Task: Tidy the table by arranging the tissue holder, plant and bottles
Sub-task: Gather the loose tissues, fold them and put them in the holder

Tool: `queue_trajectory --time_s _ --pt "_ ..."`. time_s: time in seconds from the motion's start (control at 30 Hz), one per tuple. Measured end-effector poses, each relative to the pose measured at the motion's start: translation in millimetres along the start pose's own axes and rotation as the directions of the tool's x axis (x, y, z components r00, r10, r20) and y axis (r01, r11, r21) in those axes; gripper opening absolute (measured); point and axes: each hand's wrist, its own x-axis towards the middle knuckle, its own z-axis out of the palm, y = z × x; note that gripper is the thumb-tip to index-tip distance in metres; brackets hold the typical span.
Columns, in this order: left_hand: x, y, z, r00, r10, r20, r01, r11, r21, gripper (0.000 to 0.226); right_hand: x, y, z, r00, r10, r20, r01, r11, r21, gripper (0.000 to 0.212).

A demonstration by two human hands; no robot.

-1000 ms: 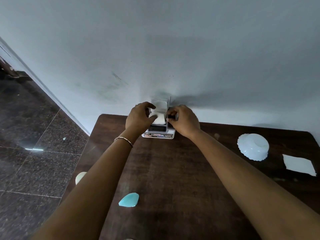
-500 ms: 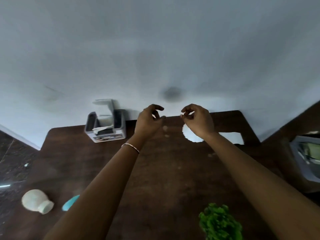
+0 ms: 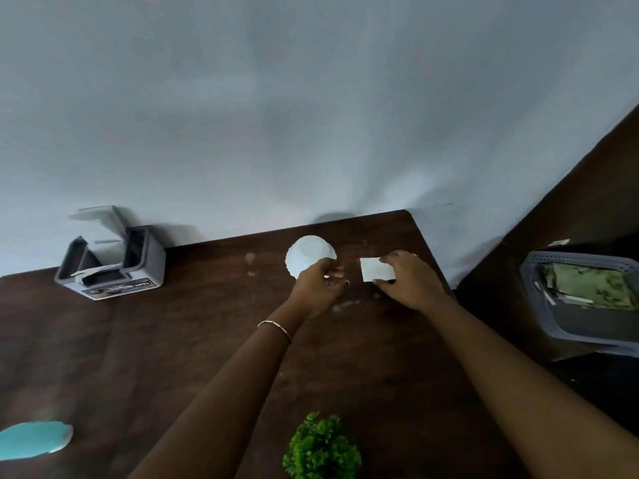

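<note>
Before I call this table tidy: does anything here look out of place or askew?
Yes. The white bowl sits upside down near the wall, with a loose white tissue flat beside it under the right hand. The tissue holder stands skewed to the table edge, lid open.

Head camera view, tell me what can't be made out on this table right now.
- Label on the tissue holder: too blurred to read.
- Turquoise object: cut off by the left edge, so unidentifiable.
- Plant: pot cut off by the bottom edge.
- White square sheet: near edge covered by the right hand.
- White bowl: near rim hidden by the left hand.
- Grey basket: contents blurred.
</note>
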Motion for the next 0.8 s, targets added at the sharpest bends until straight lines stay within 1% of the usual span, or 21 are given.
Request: queue_trajectory --time_s 0.07,0.2,0.27,0.33,0.4,0.47,0.53,0.6,0.63,0.67,0.7,0.73,0.77,0.8 --pt "3 -2 7 0.999 -0.039 0.019 0.038 0.999 0.002 0.038 4 4 1 0.996 -0.076 0.052 0.080 0.994 -0.079 0.054" --pt "5 -8 16 0.995 -0.086 0.045 0.086 0.996 -0.002 0.037 13 7 1 0.962 -0.240 0.130 0.267 0.925 -0.271 0.037" --pt "4 -9 19 0.994 -0.098 0.043 0.098 0.995 -0.002 0.036 17 7 0 0.949 -0.287 0.130 0.314 0.896 -0.315 0.028" --pt "4 -10 22 0.994 -0.106 0.037 0.106 0.994 -0.016 0.034 19 7 0 0.941 -0.316 0.121 0.339 0.881 -0.331 0.026" --pt "4 -11 23 0.993 -0.113 0.028 0.114 0.993 -0.040 0.032 22 8 1 0.945 -0.314 0.090 0.326 0.891 -0.317 0.024" --pt "5 -11 22 0.992 -0.120 0.023 0.122 0.990 -0.078 0.031 24 7 1 0.971 -0.240 0.011 0.237 0.948 -0.212 0.019" --pt "4 -10 19 0.991 -0.133 0.023 0.135 0.982 -0.131 0.031 26 6 -3 0.988 -0.133 -0.075 0.129 0.990 -0.050 0.016" --pt "3 -8 15 0.986 -0.162 0.031 0.164 0.955 -0.248 0.032 28 1 -12 0.995 -0.038 -0.090 0.050 0.990 0.129 0.017" --pt "3 -5 12 0.983 -0.180 0.037 0.182 0.924 -0.336 0.032 29 -3 -18 0.998 0.007 -0.069 0.011 0.967 0.254 0.018" --pt "3 -3 8 0.979 -0.197 0.049 0.199 0.881 -0.429 0.033 29 -9 -25 0.998 0.054 -0.018 -0.041 0.910 0.413 0.018" --pt "2 1 3 0.976 -0.208 0.068 0.213 0.829 -0.517 0.033 27 -18 -33 0.994 0.088 0.069 -0.111 0.811 0.575 0.020" --pt "1 4 -3 0.974 -0.211 0.088 0.222 0.778 -0.587 0.035 25 -26 -41 0.982 0.092 0.162 -0.180 0.689 0.702 0.023" --pt "-1 7 -9 0.972 -0.208 0.108 0.228 0.735 -0.639 0.038 23 -35 -47 0.969 0.073 0.235 -0.233 0.585 0.777 0.025" --pt "-3 10 -16 0.971 -0.205 0.127 0.236 0.710 -0.664 0.039 21 -42 -52 0.957 0.045 0.285 -0.266 0.522 0.810 0.025"
